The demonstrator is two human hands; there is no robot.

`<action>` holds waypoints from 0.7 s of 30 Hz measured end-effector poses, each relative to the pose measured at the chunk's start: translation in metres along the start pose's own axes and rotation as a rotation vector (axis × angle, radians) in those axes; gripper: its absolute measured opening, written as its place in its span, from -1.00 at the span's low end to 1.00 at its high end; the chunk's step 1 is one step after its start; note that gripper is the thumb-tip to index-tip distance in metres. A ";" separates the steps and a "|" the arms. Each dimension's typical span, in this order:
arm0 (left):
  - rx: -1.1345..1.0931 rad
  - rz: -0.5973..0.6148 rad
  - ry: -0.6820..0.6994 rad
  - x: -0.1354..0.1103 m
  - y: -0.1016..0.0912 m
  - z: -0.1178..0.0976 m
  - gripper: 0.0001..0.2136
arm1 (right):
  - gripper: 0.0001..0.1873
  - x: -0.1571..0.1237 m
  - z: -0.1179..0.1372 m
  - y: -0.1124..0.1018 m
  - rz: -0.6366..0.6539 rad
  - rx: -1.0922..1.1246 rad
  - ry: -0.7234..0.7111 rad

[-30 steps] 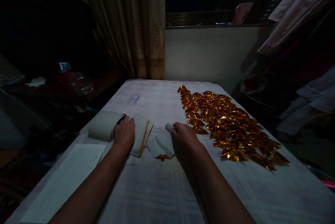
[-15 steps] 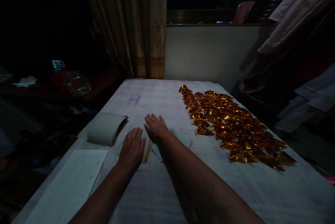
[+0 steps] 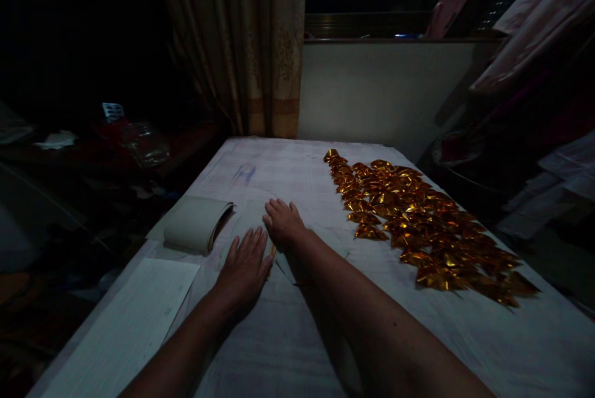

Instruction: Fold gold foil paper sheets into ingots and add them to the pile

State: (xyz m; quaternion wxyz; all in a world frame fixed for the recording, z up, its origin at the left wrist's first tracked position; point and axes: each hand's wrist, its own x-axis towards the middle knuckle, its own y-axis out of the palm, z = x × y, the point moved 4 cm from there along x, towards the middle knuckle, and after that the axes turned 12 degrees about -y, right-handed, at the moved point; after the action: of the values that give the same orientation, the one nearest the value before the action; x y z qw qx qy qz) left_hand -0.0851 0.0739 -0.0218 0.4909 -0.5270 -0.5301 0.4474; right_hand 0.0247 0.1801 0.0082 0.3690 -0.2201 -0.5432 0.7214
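Observation:
My left hand (image 3: 246, 261) lies flat with its fingers spread, pressing on a pale sheet of paper (image 3: 248, 211). Just beyond it and to the right, my right hand (image 3: 282, 222) rests palm down on the same paper, its fingers stretched out. Between the two hands a narrow yellowish strip (image 3: 273, 253) shows; most of it is covered, and its kind is unclear. Left of my left hand sits a curled stack of greyish paper (image 3: 190, 224). Closer to me on that side, a long white sheet (image 3: 125, 311) lies flat.
Many gold foil folded pieces (image 3: 418, 218) spread over the right part of the white-covered table (image 3: 362, 336). A dark side table at left bears a glass jar (image 3: 146, 145). Behind are a curtain (image 3: 274, 75) and a low wall (image 3: 367, 88); clothes (image 3: 534, 44) hang at right.
My left hand has flattened, its fingers spreading and sliding over the yellowish strip, which shows less now. The right hand stays on the paper. The whole view has shifted slightly.

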 end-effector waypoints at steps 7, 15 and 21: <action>0.004 -0.026 -0.023 0.000 -0.002 -0.005 -0.48 | -0.51 -0.027 0.006 -0.012 -0.027 0.011 -0.013; -0.195 -0.245 0.045 -0.008 -0.053 0.026 -0.53 | -0.64 -0.048 0.018 -0.022 -0.081 0.156 -0.065; 0.006 -0.235 -0.415 0.038 -0.091 0.120 -0.41 | -0.59 -0.011 0.056 -0.024 -0.122 0.358 0.045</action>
State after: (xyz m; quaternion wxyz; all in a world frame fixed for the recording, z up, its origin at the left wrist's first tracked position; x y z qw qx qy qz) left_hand -0.2136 0.1128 0.0559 0.4218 -0.3571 -0.6759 0.4875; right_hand -0.0018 0.1397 0.0477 0.4572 -0.1339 -0.4100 0.7778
